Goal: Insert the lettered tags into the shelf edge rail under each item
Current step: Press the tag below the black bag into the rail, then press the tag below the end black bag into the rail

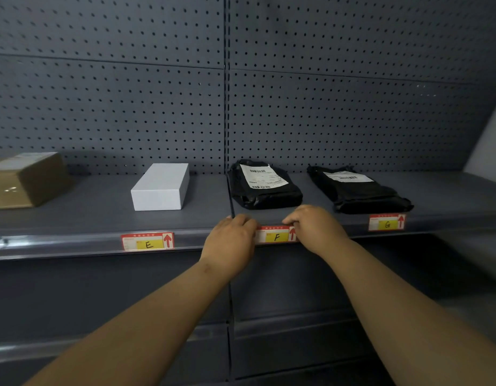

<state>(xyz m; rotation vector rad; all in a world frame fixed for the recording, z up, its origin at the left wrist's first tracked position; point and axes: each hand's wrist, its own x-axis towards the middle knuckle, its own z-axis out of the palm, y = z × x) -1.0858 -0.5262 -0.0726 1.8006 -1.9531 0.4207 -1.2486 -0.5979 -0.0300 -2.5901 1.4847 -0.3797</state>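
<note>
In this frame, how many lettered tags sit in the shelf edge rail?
3: red-and-yellow E tag under the white box, F tag between both hands, G tag under the right black mailer bag. Further left is blurred.

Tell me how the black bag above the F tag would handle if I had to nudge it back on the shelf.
The black bag looks like a soft, crumpled poly mailer, so it would probably flex and bunch, not slide as one piece. Its glossy film on the smooth shelf may slip easily. It lies flat and low, so tipping or rolling seems unlikely.
</note>
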